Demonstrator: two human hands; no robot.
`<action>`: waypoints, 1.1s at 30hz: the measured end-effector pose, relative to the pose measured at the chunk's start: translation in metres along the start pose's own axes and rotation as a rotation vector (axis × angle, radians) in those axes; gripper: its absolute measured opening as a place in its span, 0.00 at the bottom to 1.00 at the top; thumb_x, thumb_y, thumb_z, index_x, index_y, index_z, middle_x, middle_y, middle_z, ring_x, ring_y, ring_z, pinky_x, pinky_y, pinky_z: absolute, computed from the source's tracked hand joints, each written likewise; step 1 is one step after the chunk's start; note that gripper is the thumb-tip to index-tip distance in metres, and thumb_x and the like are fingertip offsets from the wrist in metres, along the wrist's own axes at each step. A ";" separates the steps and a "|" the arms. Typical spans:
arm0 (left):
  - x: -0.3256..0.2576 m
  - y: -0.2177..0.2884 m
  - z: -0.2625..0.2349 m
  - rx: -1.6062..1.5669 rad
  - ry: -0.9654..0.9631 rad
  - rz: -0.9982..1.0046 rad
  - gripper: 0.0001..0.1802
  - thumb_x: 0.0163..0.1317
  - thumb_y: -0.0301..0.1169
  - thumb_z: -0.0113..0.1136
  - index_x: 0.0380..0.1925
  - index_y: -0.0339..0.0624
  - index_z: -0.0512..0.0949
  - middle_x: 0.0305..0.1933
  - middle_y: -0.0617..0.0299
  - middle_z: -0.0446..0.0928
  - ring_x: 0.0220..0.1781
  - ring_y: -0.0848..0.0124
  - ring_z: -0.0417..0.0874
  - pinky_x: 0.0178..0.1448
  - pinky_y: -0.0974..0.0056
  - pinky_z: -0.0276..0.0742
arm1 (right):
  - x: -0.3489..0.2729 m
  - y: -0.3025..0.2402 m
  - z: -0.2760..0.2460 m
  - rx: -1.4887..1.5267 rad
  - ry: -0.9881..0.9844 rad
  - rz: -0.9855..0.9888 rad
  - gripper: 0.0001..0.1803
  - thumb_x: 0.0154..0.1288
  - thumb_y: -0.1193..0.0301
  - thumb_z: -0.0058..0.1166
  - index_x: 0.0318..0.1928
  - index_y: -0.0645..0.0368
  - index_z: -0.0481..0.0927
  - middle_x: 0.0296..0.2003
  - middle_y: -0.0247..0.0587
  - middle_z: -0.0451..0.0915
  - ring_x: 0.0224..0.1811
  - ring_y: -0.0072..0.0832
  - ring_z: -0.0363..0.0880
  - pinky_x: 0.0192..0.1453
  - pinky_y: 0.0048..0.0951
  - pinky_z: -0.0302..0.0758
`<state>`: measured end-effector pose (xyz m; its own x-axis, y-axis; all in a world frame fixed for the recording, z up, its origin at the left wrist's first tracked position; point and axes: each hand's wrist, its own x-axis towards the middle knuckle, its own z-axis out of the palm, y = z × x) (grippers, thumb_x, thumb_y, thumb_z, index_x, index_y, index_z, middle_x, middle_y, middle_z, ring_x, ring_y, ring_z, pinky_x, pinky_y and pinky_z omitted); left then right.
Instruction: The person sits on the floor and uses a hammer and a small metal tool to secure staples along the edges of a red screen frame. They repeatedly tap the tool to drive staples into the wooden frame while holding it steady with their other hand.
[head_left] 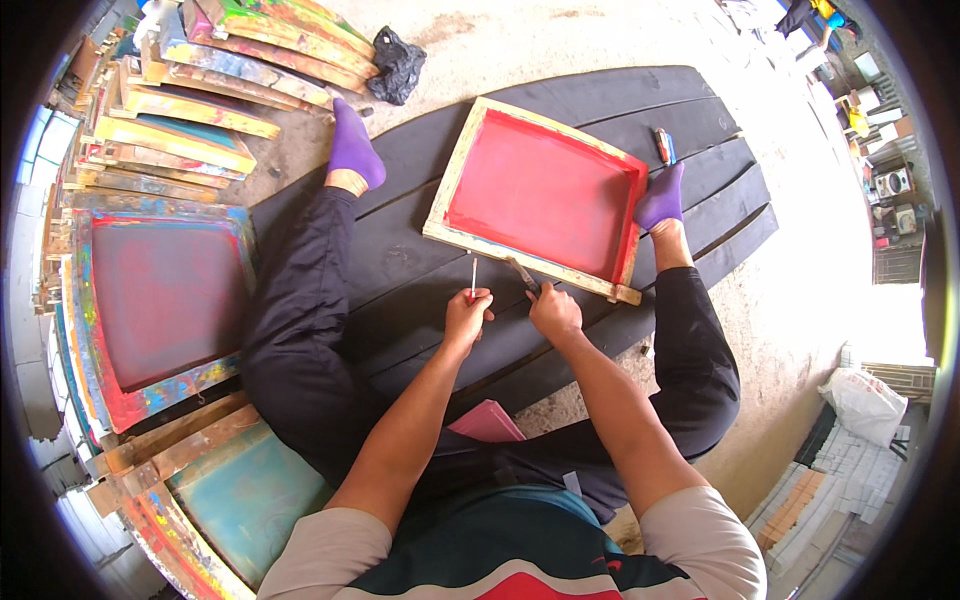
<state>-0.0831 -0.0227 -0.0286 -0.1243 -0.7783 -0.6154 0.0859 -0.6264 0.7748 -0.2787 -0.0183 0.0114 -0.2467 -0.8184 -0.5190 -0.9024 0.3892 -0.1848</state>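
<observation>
On black slatted surface (400,250), we note rectangular wooden frame (455,170), smooth red panel (545,195) inside; left hand (468,318) grips slim pale-shafted tool (474,272), right hand (556,312) clasps narrow dark tool (525,277).

A: What's the frame (460,165) at centre made of?
B: Pale wood, matt, with red smears inside. The red sheet (545,195) stretched across it looks smooth and taut.
A: And the black surface (400,230)?
B: Matt, fairly smooth slats; I can't tell the material. The bag (398,66) at upper left is crumpled, glossy plastic.
A: The stacked frames (185,150) there?
B: Wood, rough with crusted paint. Both purple socks (354,145) are matt cloth.
</observation>
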 end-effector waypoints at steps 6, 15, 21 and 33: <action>-0.002 0.003 -0.008 -0.073 0.020 -0.035 0.16 0.69 0.38 0.64 0.50 0.38 0.81 0.27 0.57 0.80 0.10 0.77 0.67 0.14 0.69 0.60 | 0.000 -0.003 0.004 0.052 0.028 0.001 0.24 0.76 0.52 0.50 0.50 0.63 0.80 0.44 0.65 0.86 0.52 0.59 0.86 0.58 0.54 0.81; -0.003 0.003 -0.001 -0.133 0.002 -0.042 0.14 0.70 0.36 0.63 0.47 0.38 0.81 0.25 0.57 0.79 0.10 0.77 0.65 0.13 0.69 0.58 | 0.014 -0.008 -0.014 0.283 -0.211 0.051 0.29 0.74 0.50 0.57 0.45 0.70 0.82 0.32 0.56 0.85 0.35 0.44 0.89 0.37 0.46 0.85; 0.004 -0.004 -0.005 -0.098 -0.001 -0.072 0.20 0.69 0.38 0.64 0.52 0.34 0.80 0.28 0.55 0.81 0.10 0.77 0.65 0.14 0.68 0.60 | 0.011 -0.020 -0.044 0.391 -0.323 0.127 0.27 0.74 0.51 0.58 0.46 0.70 0.83 0.36 0.52 0.85 0.34 0.41 0.87 0.33 0.42 0.84; 0.007 -0.005 -0.008 -0.108 0.003 -0.061 0.16 0.69 0.39 0.65 0.50 0.40 0.83 0.29 0.59 0.81 0.15 0.77 0.71 0.15 0.69 0.63 | 0.008 0.005 0.009 -0.078 0.099 -0.034 0.25 0.75 0.46 0.52 0.48 0.58 0.79 0.37 0.61 0.87 0.44 0.57 0.88 0.50 0.55 0.83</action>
<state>-0.0767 -0.0255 -0.0383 -0.1296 -0.7384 -0.6618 0.1842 -0.6737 0.7157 -0.2818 -0.0190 -0.0006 -0.2457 -0.8699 -0.4277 -0.9347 0.3295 -0.1331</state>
